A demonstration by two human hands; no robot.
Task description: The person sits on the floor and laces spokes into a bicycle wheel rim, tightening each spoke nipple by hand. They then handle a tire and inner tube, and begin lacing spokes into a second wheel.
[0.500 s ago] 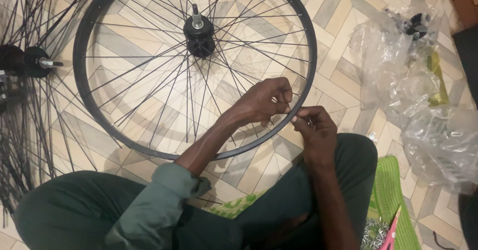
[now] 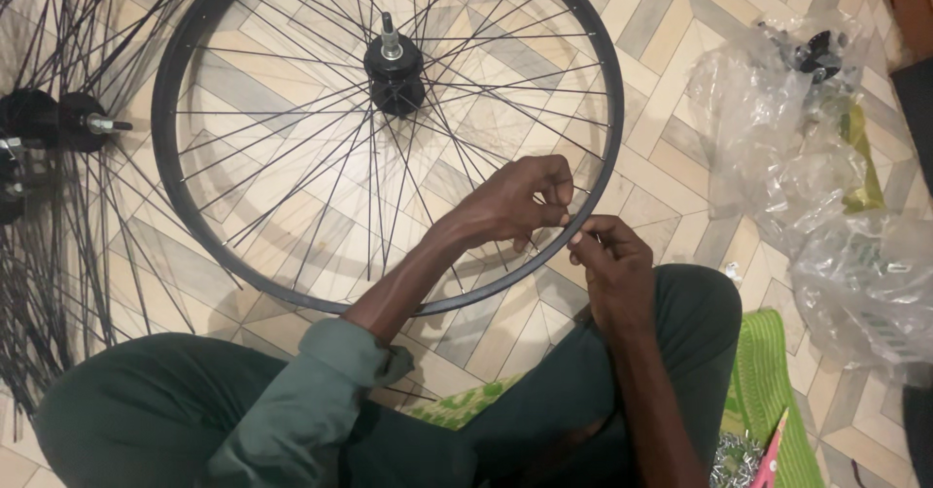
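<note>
Tiled floor (image 2: 680, 51), beige and grey geometric pattern, carries everything. Bicycle wheel (image 2: 389, 128) lies flat on it, black rim, hub (image 2: 394, 65) at centre with axle pointing up toward the camera; spokes fan out from the hub to the rim. Person sits at the near edge of the wheel, green trousers, green sleeve (image 2: 292, 400) on the left arm. Crumpled clear plastic bags (image 2: 807, 177) lie well right of the wheel, dark parts inside the far one. Bundle of loose black spokes with more hubs (image 2: 58, 123) just left of the wheel, some spokes overlapping its rim. Green woven mat (image 2: 768, 371) below right of the wheel, by the knee.

Left hand (image 2: 510, 201) reaches in over the spokes at the wheel's lower-right rim, grip pinched shut, fingertips on a thin spoke whose long axis runs from the hub out to the rim. Right hand (image 2: 607, 255) is just outside the same rim spot, grip closed in a pinch against the rim edge; what it pinches is too small to tell. The two hands nearly touch across the rim.
</note>
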